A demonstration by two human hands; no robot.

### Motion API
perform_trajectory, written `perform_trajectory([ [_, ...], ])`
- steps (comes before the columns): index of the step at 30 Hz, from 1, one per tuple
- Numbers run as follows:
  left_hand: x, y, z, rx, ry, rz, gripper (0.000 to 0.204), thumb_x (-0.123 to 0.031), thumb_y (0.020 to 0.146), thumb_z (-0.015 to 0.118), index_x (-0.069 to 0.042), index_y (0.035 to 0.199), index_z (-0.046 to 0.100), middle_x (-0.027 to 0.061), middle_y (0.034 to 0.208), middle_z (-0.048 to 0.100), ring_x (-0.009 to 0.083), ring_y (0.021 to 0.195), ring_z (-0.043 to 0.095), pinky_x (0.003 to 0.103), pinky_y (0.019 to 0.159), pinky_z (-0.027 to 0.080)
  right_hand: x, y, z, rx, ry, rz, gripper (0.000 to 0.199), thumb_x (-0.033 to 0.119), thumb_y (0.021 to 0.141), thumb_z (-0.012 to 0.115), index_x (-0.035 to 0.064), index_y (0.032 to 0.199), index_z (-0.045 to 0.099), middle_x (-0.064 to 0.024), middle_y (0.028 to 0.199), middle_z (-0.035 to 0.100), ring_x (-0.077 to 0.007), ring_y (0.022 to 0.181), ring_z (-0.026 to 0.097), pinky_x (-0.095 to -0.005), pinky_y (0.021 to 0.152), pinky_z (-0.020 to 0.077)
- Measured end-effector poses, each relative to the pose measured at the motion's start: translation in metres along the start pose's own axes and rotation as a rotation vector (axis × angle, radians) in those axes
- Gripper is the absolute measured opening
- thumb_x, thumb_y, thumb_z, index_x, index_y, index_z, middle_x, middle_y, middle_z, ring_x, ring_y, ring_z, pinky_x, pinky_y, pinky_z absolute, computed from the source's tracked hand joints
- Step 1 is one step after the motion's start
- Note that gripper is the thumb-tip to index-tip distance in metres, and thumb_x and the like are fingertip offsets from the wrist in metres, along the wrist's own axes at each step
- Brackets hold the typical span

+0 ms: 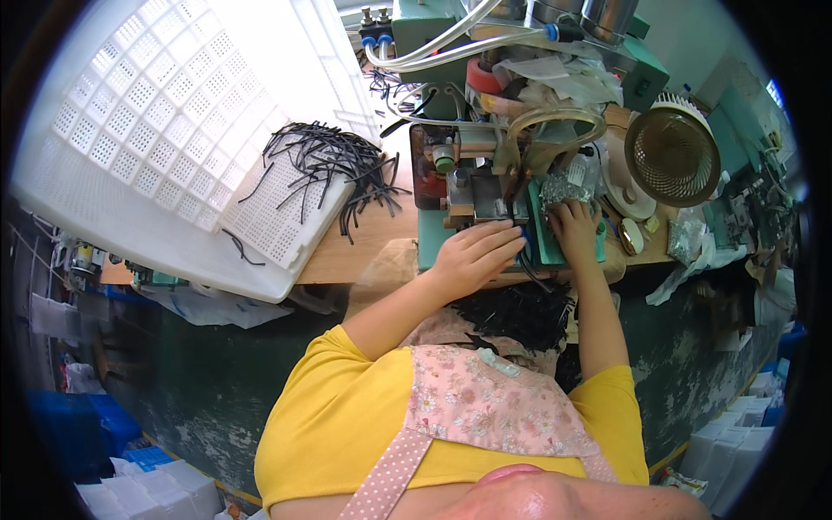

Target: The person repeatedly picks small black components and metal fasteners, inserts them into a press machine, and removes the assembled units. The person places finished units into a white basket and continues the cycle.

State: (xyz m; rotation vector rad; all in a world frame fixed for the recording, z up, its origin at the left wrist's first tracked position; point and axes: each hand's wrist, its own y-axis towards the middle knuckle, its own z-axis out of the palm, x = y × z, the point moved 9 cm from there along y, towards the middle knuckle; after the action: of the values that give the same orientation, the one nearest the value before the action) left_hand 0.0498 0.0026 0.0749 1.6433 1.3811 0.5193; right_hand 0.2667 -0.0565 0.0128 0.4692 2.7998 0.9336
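My left hand (477, 253) lies in front of the green bench machine (436, 232), fingers pressed together and pointing right. At its fingertips is a thin black strip (526, 263) that hangs toward my lap; the thumb is hidden. My right hand (572, 224) reaches forward with its fingers apart, touching a pile of small shiny parts (568, 187) by a clear plastic bag. A metal block (487, 195) of the machine stands just beyond my left hand. Many black strips (511, 314) are heaped on my lap, over the pink flowered apron (494, 394).
A large white perforated crate (165, 195) lies tilted on the left, with a pile of black strips (325, 165) spilling onto the wooden table (381, 227). A round fan (672, 154) stands at the right. Clear air hoses (451, 43) cross above the machine. Another bag of parts (686, 238) sits far right.
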Motion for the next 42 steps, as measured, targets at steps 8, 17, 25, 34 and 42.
perform_trajectory([
  [8, 0.191, -0.07, -0.08, -0.159, 0.52, -0.63, 0.018, -0.021, 0.092, 0.054, -0.007, 0.099, 0.062, 0.0097, 0.102, 0.064, 0.028, 0.1, 0.058, 0.039, 0.091, 0.04, -0.007, -0.016, -0.01, -0.165, 0.121, 0.123, 0.018, 0.01, 0.079, 0.069, 0.0156, 0.095, 0.062, 0.0007, 0.094, 0.062, -0.0199, 0.094, 0.057, -0.044, 0.084, 0.0319],
  [17, 0.293, -0.103, -0.007, 0.429, 1.037, -0.483, 0.019, -0.016, 0.085, 0.047, -0.009, 0.089, 0.064, 0.0089, 0.107, 0.065, 0.0229, 0.115, 0.054, 0.05, 0.108, 0.025, -0.017, -0.022, -0.02, -0.28, 0.191, 0.165, 0.02, 0.009, 0.081, 0.068, 0.0129, 0.099, 0.063, -0.0023, 0.092, 0.065, -0.0224, 0.087, 0.059, -0.0389, 0.08, 0.0337],
  [25, 0.257, -0.127, -0.027, 0.655, 1.081, -0.262, 0.017, -0.018, 0.088, 0.047, -0.008, 0.092, 0.059, 0.0085, 0.114, 0.062, 0.0204, 0.117, 0.053, 0.043, 0.107, 0.031, -0.022, -0.023, -0.014, -0.22, 0.246, 0.24, 0.011, 0.011, 0.082, 0.067, 0.0111, 0.092, 0.062, -0.004, 0.088, 0.065, -0.0232, 0.083, 0.059, -0.0386, 0.083, 0.0335],
  [34, 0.213, -0.121, -0.139, -0.508, 0.103, -0.856, 0.021, -0.023, 0.093, 0.058, -0.003, 0.1, 0.058, 0.0112, 0.09, 0.063, 0.0191, 0.073, 0.06, 0.029, 0.064, 0.048, -0.034, -0.027, -0.009, -0.242, 0.331, 0.329, 0.011, 0.011, 0.083, 0.066, 0.0107, 0.094, 0.063, -0.0054, 0.085, 0.065, -0.0241, 0.081, 0.06, -0.04, 0.085, 0.0329],
  [42, 0.154, -0.06, -0.152, -0.769, -0.409, -0.778, 0.018, -0.019, 0.097, 0.051, -0.006, 0.103, 0.041, 0.0144, 0.091, 0.068, 0.0044, 0.055, 0.049, 0.015, 0.047, 0.037, -0.022, -0.017, -0.021, -0.205, 0.736, 0.62, 0.012, 0.008, 0.085, 0.064, 0.0046, 0.096, 0.061, -0.0081, 0.087, 0.064, -0.0214, 0.08, 0.061, -0.0322, 0.078, 0.0437],
])
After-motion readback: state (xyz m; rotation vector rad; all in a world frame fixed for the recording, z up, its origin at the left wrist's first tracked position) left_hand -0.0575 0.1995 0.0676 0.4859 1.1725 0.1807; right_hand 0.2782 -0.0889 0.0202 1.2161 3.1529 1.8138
